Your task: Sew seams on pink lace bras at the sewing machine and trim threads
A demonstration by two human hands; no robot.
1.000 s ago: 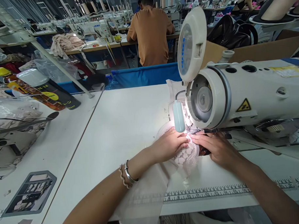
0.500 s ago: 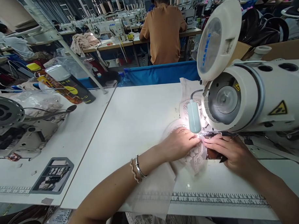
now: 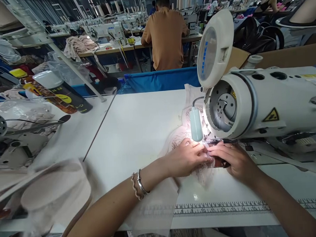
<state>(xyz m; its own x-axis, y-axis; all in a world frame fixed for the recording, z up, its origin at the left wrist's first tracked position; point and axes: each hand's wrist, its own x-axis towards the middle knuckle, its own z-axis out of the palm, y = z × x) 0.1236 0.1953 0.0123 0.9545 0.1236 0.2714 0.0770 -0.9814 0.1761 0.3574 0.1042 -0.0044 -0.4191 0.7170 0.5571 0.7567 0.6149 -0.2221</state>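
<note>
Pale pink lace fabric [image 3: 178, 136] lies under the sewing machine [image 3: 231, 105], running from the far side of its head toward me. My left hand [image 3: 186, 158] rests on this lace just left of the needle area, its fingers bent and closed on the cloth. From the other side my right hand [image 3: 233, 159] presses its fingers together at the fabric's edge; its thumb is hidden. A dark reddish-brown glossy thing [image 3: 219, 162] shows beneath the right fingers, its kind unclear. The small lamp [image 3: 196, 125] lights the stitching spot, and the needle is hidden.
A blurred pale cloth piece [image 3: 59, 191] is at the left, over the neighbouring table. Beyond it stand a spray can [image 3: 66, 94] and a lamp pole [image 3: 75, 62]. A printed ruler [image 3: 218, 209] runs along the front edge. One person [image 3: 167, 37] sits ahead at another machine.
The view has shifted slightly to the right. My left fingers are more bent on the lace. The disc inside the machine head looks different, and the blurred pale cloth has come in at the left.
</note>
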